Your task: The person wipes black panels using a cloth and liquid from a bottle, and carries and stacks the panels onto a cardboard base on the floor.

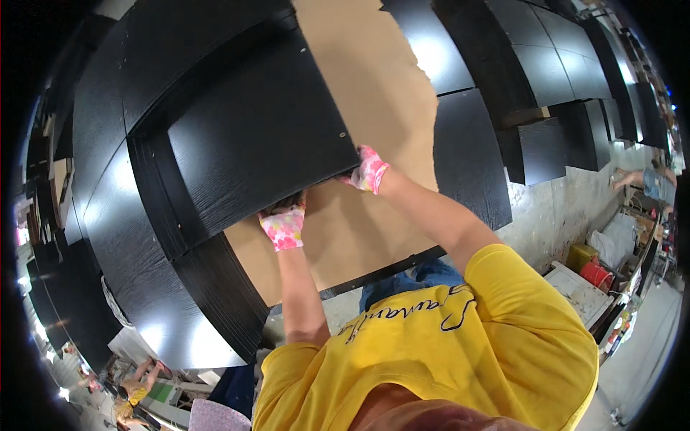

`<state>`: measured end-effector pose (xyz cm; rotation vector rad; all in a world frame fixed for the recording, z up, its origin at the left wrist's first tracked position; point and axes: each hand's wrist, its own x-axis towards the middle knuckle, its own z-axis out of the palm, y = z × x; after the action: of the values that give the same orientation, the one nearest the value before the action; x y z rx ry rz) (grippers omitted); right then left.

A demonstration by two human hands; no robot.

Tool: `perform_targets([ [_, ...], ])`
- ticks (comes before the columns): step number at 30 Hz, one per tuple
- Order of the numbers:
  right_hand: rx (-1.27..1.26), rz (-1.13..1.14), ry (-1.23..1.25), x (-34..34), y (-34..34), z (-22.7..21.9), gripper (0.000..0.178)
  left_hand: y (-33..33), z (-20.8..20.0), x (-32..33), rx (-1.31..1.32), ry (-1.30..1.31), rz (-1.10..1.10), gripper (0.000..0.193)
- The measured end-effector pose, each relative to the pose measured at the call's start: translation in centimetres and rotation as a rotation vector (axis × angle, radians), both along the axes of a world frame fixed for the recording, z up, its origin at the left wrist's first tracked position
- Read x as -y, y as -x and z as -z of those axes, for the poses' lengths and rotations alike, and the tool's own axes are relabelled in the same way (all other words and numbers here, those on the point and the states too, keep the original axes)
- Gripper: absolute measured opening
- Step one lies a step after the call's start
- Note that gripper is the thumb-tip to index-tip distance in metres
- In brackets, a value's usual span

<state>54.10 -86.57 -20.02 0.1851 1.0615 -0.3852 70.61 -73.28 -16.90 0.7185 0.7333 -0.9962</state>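
Note:
A black wood-grain panel (251,129) is tilted over a brown cardboard sheet (338,233), with small round fittings along its right edge. My left hand (284,221), in a pink-and-white patterned glove, grips the panel's near edge, its fingers partly hidden beneath it. Closed around the near right corner is my right hand (369,172), in a matching glove. Under the panel's left side, a stack of black boards (219,291) shows its layered edges.
More black panels (129,266) lie to the left, and another (471,154) sits right of the cardboard. Stacked black boards (553,65) stand at the far right. A red bucket (596,275) is near a white board (578,293). Other people (136,391) appear at the lower left and far right.

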Motion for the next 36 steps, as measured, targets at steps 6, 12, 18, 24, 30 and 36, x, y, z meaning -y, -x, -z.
perform_targets([
  [6,-0.25,-0.593,0.659,-1.2,7.8,-0.9,0.076,2.5,4.0,-3.5,-0.022,0.107,0.12,0.083],
  [12,-0.174,-0.176,0.578,-4.4,25.9,-0.4,0.042,9.3,-4.1,2.8,0.229,-0.039,0.234,0.082],
  [18,-0.397,0.24,0.468,-18.4,50.8,1.3,0.046,15.6,1.8,2.4,0.207,-0.244,0.347,0.073],
  [24,-0.365,0.665,0.309,-35.8,70.0,4.8,0.031,34.5,5.1,2.0,0.428,-0.194,1.067,0.064],
  [30,-0.706,0.852,-0.074,-46.3,78.0,3.3,0.048,59.1,1.7,5.3,0.566,0.152,1.781,0.056],
  [36,-0.605,0.836,0.039,-42.7,82.2,3.5,0.055,74.6,1.8,10.7,0.574,0.033,1.864,0.065],
])
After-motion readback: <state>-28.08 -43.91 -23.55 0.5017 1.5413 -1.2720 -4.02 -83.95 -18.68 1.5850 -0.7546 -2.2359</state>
